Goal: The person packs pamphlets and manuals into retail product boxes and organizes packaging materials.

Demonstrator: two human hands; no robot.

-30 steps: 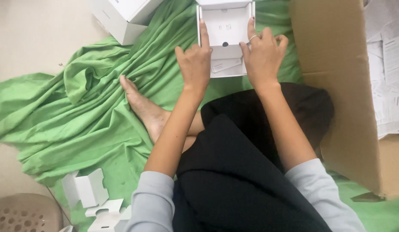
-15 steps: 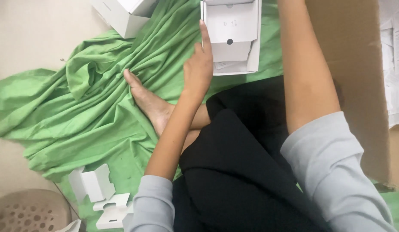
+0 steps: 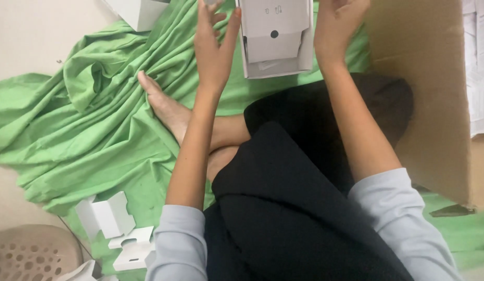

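The open white cardboard box (image 3: 275,39) lies on the green cloth (image 3: 96,119) between the raised hands, the left hand (image 3: 213,44) spread wide and empty beside it, the right hand (image 3: 338,23) partly cropped, its grip unclear.

Left hand (image 3: 215,44) raised, fingers spread; right hand (image 3: 338,23) raised
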